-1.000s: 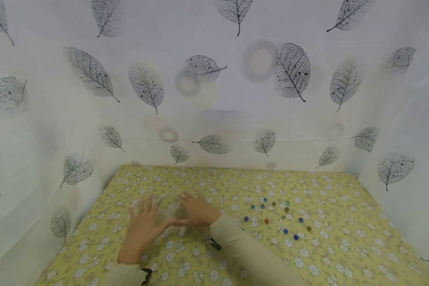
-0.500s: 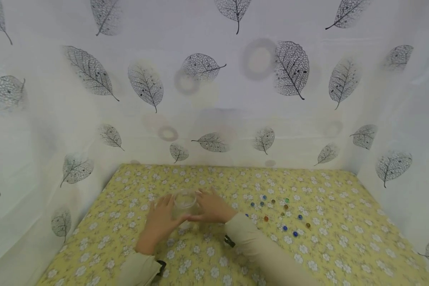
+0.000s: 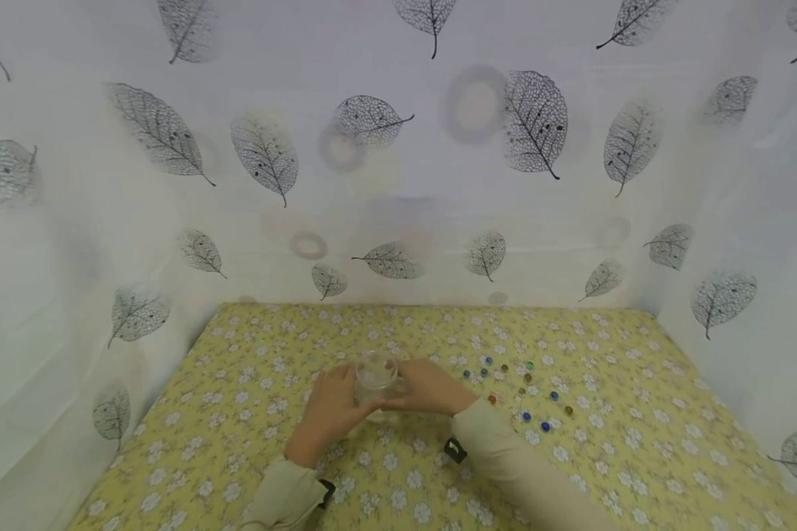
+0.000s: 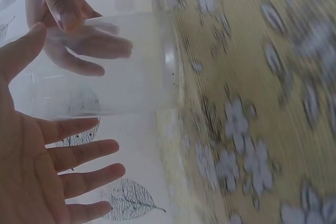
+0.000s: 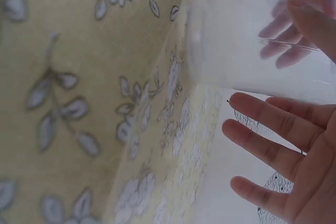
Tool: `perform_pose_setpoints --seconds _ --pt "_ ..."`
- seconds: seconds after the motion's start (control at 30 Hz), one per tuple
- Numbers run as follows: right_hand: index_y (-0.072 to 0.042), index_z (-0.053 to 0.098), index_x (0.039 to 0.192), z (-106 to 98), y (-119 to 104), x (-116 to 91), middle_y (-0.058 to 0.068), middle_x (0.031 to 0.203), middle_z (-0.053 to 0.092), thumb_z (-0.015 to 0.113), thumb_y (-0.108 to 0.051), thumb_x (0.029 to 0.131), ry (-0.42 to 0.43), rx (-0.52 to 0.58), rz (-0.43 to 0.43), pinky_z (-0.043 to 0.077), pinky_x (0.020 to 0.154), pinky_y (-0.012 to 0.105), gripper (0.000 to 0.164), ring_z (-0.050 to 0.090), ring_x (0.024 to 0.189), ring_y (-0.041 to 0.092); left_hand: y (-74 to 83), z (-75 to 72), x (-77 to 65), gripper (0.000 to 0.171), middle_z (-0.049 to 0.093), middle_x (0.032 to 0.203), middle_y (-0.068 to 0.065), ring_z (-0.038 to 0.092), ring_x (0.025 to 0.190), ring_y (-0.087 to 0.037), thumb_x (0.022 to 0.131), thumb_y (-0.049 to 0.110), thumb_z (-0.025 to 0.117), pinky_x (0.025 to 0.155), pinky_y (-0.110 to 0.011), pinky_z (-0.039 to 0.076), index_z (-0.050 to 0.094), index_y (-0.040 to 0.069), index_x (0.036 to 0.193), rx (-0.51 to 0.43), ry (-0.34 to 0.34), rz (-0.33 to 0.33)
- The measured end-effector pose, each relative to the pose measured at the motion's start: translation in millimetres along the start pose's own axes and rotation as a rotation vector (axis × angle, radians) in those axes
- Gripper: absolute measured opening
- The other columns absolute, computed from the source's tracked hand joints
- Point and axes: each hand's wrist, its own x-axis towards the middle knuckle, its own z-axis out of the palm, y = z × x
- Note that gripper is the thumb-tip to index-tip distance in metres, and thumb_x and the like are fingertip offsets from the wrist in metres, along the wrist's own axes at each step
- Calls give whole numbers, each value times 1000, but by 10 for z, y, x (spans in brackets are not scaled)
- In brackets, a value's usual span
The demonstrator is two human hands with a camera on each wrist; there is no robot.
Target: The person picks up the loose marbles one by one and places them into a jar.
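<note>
A clear cylindrical jar [image 3: 376,371] stands upright between my two hands, near the middle of the yellow floral cloth. My left hand [image 3: 332,409] holds its left side, thumb along the near wall. On the other side my right hand [image 3: 432,387] holds it, the two thumbs nearly meeting in front. In the left wrist view, fingers of the right hand show through the jar [image 4: 142,61] wall, with the left fingers [image 4: 89,153] fairly straight beside it. The right wrist view shows the jar [image 5: 226,40] base close to the cloth; whether it touches cannot be told.
Several glass marbles lie scattered to the right of my hands, among them a dark blue marble [image 3: 545,427], a green marble [image 3: 529,366] and an orange marble [image 3: 492,399]. Behind the floral cloth [image 3: 272,332] hangs a white leaf-print curtain [image 3: 398,206], which also closes both sides.
Both hands have moved right across the cloth, and the jar between them has come along, ending nearer the marbles. The marbles lie in the same arrangement.
</note>
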Motion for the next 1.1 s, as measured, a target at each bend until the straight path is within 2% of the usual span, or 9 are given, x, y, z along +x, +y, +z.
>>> perform_pose_setpoints --seconds 0.07,0.2,0.3,0.4,0.6,0.73,0.83,1.0,1.1 --pt "-12 53 130 -19 32 -54 2 120 65 59 -61 83 -4 52 24 55 88 32 68 64 103 15 40 30 24 76 56 129 -19 52 120 -36 84 56 60 105 -56 37 48 0 134 -44 -3 11" --pt "-14 54 129 -75 73 -157 0 120 65 60 -62 81 -6 99 81 54 90 34 67 63 106 15 112 94 82 74 63 120 -14 62 103 -29 85 58 58 87 -45 52 48 4 135 -143 -32 16" --pt "-13 54 127 -115 85 -223 2 119 64 60 -63 80 1 110 97 54 88 36 69 63 104 17 155 145 109 76 67 108 -12 64 87 -22 86 61 54 72 -36 54 47 4 135 -150 -59 22" --pt "-12 54 126 -133 103 -282 4 117 65 61 -63 80 2 100 98 54 85 36 69 63 101 18 195 189 114 79 68 102 -13 64 80 -19 85 64 52 66 -32 54 46 3 135 -135 -73 22" --pt "-11 56 120 -131 130 -372 5 111 67 61 -63 80 10 82 89 56 83 34 66 65 98 18 245 254 104 76 67 109 -16 64 84 -21 85 63 54 66 -32 53 46 5 134 -152 -85 20" --pt "-11 57 118 -134 136 -383 4 109 67 60 -65 79 11 82 93 56 79 32 67 64 96 17 263 251 95 73 67 104 -15 63 78 -18 86 60 55 61 -29 51 46 5 134 -173 -84 28" --pt "-12 56 120 -133 138 -398 4 111 67 59 -66 78 -2 99 105 55 79 31 69 64 96 16 269 256 82 74 68 103 -16 64 80 -20 86 58 56 63 -31 53 46 3 134 -189 -89 37" --pt "-12 52 125 -131 146 -435 4 115 66 58 -67 78 -20 137 108 56 82 33 73 64 98 16 259 275 67 76 64 116 -17 65 96 -28 85 56 59 75 -43 56 43 3 137 -243 -118 20" --pt "-9 48 133 -166 145 -468 4 113 67 62 -65 77 -25 181 135 55 83 37 80 64 98 17 230 293 72 78 58 126 -17 59 109 -34 83 55 63 82 -51 53 40 6 139 -360 -150 -9"
